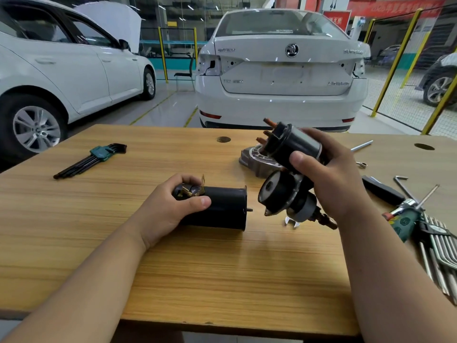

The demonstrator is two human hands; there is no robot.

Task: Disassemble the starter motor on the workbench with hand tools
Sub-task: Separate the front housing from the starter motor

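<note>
Wooden surface (pixel 222 268) fills the lower frame. Left hand (pixel 168 211) is wrapped round the black motor housing (pixel 225 209), which lies on its side at centre with brass bits poking out its left end. Right hand (pixel 331 174) grips the solenoid half (pixel 294 142) just right of it, and the two parts aren't touching. Grey aluminium nose housing (pixel 257 157) sits behind them, hex key set (pixel 91 159) at upper left.

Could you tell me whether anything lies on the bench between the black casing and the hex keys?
Only the left hand, gripping the casing; past it, nothing visible lies on the bench before the hex keys.
</note>
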